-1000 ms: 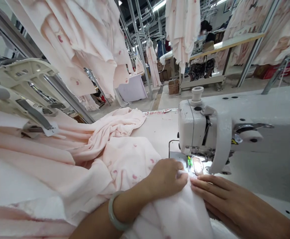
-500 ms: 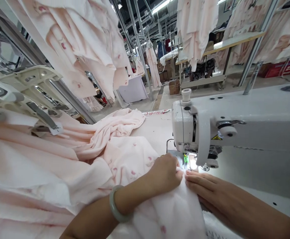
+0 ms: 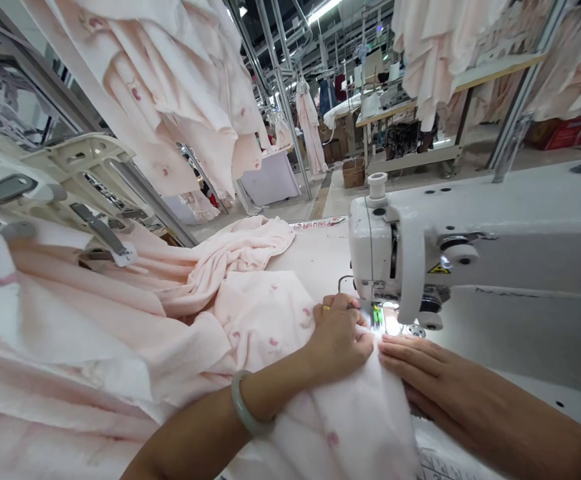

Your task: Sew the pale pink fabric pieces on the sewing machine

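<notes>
A pale pink fabric piece (image 3: 340, 427) with small darker pink motifs lies under the head of a white sewing machine (image 3: 510, 207). My left hand (image 3: 338, 340), with a pale bangle (image 3: 248, 407) on its wrist, is closed on the fabric's edge just left of the green presser foot (image 3: 378, 315). My right hand (image 3: 440, 373) lies flat, fingers stretched out and together, its tips on the fabric just in front of the foot. The machine's lamp lights this spot brightly. What the right thumb does is hidden.
Pink garments (image 3: 85, 293) hang from cream-coloured clamps (image 3: 90, 157) at the left, and bunched pink cloth (image 3: 250, 247) rests on the machine table (image 3: 315, 253). More garments (image 3: 170, 87) hang overhead. Behind stand metal posts, worktables and a cardboard box (image 3: 353, 172).
The view has shifted slightly, so most things sit a little further right. The fingers of my left hand have unfolded somewhat toward the presser foot. My right hand keeps about the same place on the fabric.
</notes>
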The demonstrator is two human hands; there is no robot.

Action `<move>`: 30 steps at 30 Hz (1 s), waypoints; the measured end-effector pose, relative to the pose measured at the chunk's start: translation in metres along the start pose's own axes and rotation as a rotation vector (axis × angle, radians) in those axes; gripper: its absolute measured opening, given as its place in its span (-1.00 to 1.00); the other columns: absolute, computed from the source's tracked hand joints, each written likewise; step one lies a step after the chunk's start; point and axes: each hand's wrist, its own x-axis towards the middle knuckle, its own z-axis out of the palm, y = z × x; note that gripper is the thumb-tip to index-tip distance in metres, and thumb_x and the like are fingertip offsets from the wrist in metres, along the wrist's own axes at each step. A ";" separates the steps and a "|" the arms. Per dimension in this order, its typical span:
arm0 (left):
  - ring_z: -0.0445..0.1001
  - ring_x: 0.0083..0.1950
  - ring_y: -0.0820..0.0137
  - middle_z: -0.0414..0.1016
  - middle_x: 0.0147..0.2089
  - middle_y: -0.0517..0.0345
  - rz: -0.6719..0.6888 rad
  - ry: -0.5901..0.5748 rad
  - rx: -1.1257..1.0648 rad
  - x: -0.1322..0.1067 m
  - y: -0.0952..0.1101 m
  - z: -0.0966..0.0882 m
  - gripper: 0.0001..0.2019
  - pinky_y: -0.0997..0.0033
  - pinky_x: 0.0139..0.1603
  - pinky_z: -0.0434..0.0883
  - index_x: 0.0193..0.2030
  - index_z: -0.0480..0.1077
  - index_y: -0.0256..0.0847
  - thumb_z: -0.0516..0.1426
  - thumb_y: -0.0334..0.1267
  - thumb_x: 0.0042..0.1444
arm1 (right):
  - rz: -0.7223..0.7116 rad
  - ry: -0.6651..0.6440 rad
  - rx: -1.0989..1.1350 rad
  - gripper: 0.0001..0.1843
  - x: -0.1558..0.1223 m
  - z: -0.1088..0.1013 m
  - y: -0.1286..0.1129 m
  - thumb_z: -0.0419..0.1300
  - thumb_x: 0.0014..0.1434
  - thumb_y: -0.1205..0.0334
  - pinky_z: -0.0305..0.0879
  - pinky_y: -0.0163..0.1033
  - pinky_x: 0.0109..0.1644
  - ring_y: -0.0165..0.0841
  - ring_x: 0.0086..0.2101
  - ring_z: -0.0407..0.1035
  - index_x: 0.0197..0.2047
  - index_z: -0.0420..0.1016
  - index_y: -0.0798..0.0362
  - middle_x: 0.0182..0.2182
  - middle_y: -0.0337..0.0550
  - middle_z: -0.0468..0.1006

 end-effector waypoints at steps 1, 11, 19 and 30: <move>0.28 0.39 0.08 0.40 0.22 -0.01 0.010 -0.006 0.007 0.004 0.000 -0.001 -0.92 0.01 0.51 0.24 -0.27 0.43 -0.16 0.20 -0.25 0.25 | -0.012 0.005 -0.017 -0.46 0.000 0.000 0.002 -0.05 0.66 0.12 0.63 -0.09 0.08 -0.21 0.02 0.66 0.58 0.25 0.07 0.14 0.01 0.70; 0.34 0.31 0.09 0.44 0.02 0.02 0.017 0.001 0.090 0.035 -0.002 -0.004 -0.93 0.05 0.43 0.31 -0.31 0.39 -0.16 0.20 -0.32 0.19 | 0.051 -0.078 -0.156 -0.35 -0.005 0.009 0.017 -0.01 0.62 -0.03 0.54 -0.02 -0.13 -0.18 0.06 0.64 0.62 0.15 0.05 0.19 -0.08 0.67; 0.36 0.28 0.09 0.46 0.01 0.02 0.017 0.019 0.086 0.034 0.003 -0.007 -0.93 0.06 0.43 0.33 -0.33 0.39 -0.16 0.18 -0.35 0.18 | 0.038 -0.038 -0.194 -0.49 -0.006 0.005 0.016 -0.05 0.64 0.02 0.47 0.01 -0.13 -0.21 -0.06 0.67 0.45 0.38 0.05 0.09 -0.07 0.72; 0.44 0.31 0.02 0.51 0.21 -0.11 0.149 0.030 0.198 0.019 -0.001 -0.027 -0.86 -0.07 0.40 0.42 0.00 0.49 -0.17 0.20 -0.27 0.34 | -0.012 -0.020 -0.036 -0.65 0.013 -0.021 0.006 -0.08 0.65 0.21 0.30 -0.04 0.04 -0.27 -0.24 0.53 -0.03 0.53 -0.01 -0.19 -0.18 0.68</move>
